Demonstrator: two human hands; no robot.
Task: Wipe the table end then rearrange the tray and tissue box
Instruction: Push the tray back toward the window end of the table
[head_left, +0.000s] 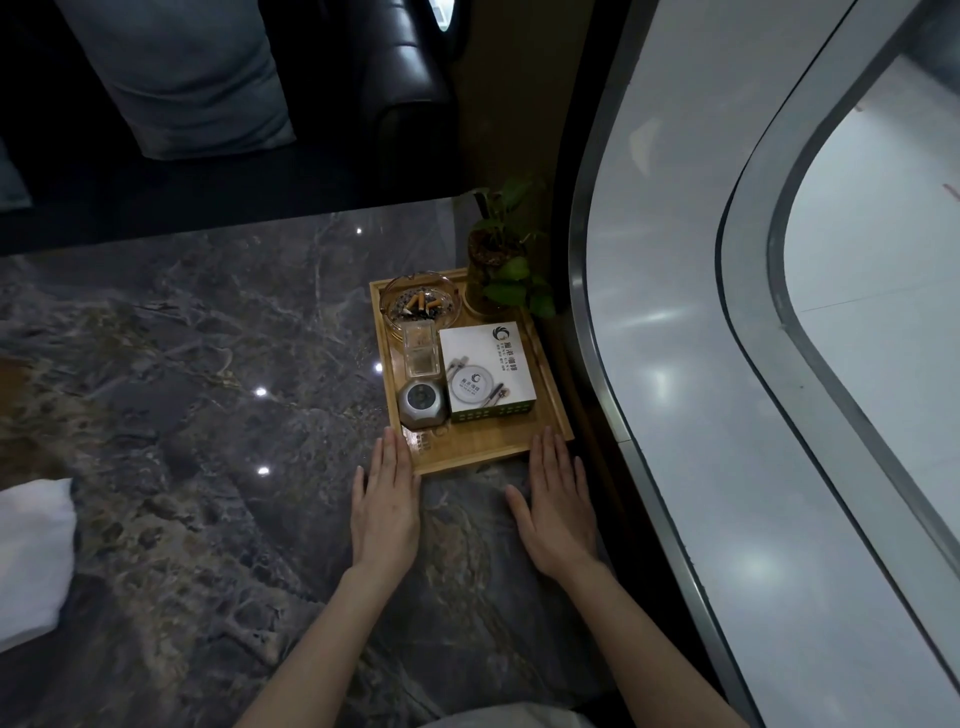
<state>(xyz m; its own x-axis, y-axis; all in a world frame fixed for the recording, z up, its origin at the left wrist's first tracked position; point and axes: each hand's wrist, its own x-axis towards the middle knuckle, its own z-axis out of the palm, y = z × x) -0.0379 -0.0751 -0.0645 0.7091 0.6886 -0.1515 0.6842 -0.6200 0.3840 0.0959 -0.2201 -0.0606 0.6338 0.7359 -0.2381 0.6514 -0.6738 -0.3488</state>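
Observation:
A wooden tray (483, 451) rests on the dark marble table (182, 395) near its right end. On the tray stands a white tissue box (485, 370) with a green base. My left hand (385, 512) lies flat on the table, fingertips touching the tray's near left corner. My right hand (558, 512) lies flat too, fingertips at the tray's near right corner. Both hands hold nothing. A white cloth (32, 556) lies at the table's left edge.
The tray also carries a glass ashtray (421, 306) with cigarette butts, a clear plastic holder (420, 349), a grey round device (422, 404) and a potted plant (506, 270). A curved window frame (613, 364) borders the table's right side. A dark sofa with a cushion (176, 78) stands behind.

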